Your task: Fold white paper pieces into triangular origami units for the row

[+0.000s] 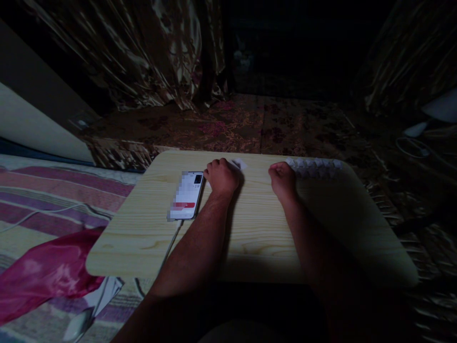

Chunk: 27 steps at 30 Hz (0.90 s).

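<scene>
On a pale wood-grain table (257,224), my left hand (223,177) rests with its fingers curled, just right of a phone with a lit screen (186,195). A small white piece, apparently folded paper (239,164), lies at that hand's right side. My right hand (282,178) is closed nearer the table's right half, thumb and fingers drawn together. Whatever either hand grips, if anything, is hidden in the dim light. Right beside the right hand stand rows of several small white pointed pieces (314,164) along the far edge.
A white cable (173,245) runs from the phone over the table's near edge. Left of the table lie a striped bedspread (64,209) and a shiny pink cloth (53,271). Beyond the far edge are patterned fabric (228,124) and draped curtains (171,52).
</scene>
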Each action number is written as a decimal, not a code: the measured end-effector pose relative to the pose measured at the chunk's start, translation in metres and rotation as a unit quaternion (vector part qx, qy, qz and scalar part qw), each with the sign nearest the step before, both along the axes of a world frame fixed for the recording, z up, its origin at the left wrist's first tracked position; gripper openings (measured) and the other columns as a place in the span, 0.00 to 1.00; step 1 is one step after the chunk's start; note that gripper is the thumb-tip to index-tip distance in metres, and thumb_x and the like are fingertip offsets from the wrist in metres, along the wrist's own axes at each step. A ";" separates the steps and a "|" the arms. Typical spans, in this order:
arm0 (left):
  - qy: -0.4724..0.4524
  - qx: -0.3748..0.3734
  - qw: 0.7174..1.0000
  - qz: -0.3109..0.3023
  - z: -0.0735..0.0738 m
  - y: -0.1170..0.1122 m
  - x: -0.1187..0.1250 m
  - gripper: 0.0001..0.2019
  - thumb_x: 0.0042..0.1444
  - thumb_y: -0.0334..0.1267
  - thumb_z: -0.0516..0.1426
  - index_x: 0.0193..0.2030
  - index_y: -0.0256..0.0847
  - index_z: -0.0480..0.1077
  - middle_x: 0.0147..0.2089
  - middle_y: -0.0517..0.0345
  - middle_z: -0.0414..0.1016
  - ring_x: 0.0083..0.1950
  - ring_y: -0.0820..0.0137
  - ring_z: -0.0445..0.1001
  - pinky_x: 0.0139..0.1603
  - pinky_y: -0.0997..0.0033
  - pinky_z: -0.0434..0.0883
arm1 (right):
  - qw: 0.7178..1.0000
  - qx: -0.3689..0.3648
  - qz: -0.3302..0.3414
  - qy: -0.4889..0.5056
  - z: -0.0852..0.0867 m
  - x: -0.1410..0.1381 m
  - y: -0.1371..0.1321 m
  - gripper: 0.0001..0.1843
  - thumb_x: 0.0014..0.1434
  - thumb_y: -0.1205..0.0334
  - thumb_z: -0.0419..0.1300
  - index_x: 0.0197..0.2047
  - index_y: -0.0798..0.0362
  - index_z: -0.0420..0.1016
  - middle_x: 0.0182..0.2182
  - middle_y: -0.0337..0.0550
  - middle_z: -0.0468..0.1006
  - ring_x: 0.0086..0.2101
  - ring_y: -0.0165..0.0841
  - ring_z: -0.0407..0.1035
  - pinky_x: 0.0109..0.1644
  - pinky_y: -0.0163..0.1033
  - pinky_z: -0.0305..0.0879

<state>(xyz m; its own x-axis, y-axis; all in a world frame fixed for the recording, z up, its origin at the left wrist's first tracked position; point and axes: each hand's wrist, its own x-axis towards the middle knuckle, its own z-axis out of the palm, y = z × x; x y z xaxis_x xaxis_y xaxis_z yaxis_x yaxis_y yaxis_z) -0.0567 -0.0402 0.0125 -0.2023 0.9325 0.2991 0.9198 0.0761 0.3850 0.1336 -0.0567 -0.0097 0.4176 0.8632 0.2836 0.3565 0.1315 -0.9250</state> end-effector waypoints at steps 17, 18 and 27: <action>-0.112 0.057 0.991 -0.048 0.021 -0.005 0.008 0.12 0.58 0.40 0.54 0.40 0.38 0.77 0.44 0.42 0.78 0.48 0.57 0.74 0.50 0.62 0.67 | 1.000 0.009 0.002 -0.004 -0.001 0.000 0.001 0.07 0.52 0.58 0.60 0.33 0.51 0.73 0.28 0.39 0.77 0.30 0.34 0.71 0.37 0.39 0.65; -0.141 0.050 0.987 -0.058 0.022 -0.005 0.008 0.11 0.57 0.40 0.55 0.38 0.38 0.77 0.42 0.44 0.79 0.46 0.59 0.75 0.48 0.63 0.67 | 1.000 0.013 0.003 0.002 -0.002 0.000 0.002 0.07 0.52 0.58 0.60 0.33 0.51 0.73 0.27 0.39 0.77 0.30 0.34 0.71 0.37 0.39 0.65; -0.484 -0.076 0.859 -0.146 0.010 0.008 0.024 0.08 0.42 0.40 0.64 0.26 0.37 0.74 0.25 0.59 0.73 0.25 0.73 0.66 0.29 0.72 0.62 | 0.998 -0.003 0.013 0.058 -0.004 0.001 0.007 0.09 0.52 0.54 0.61 0.32 0.51 0.72 0.25 0.38 0.76 0.28 0.32 0.70 0.32 0.36 0.65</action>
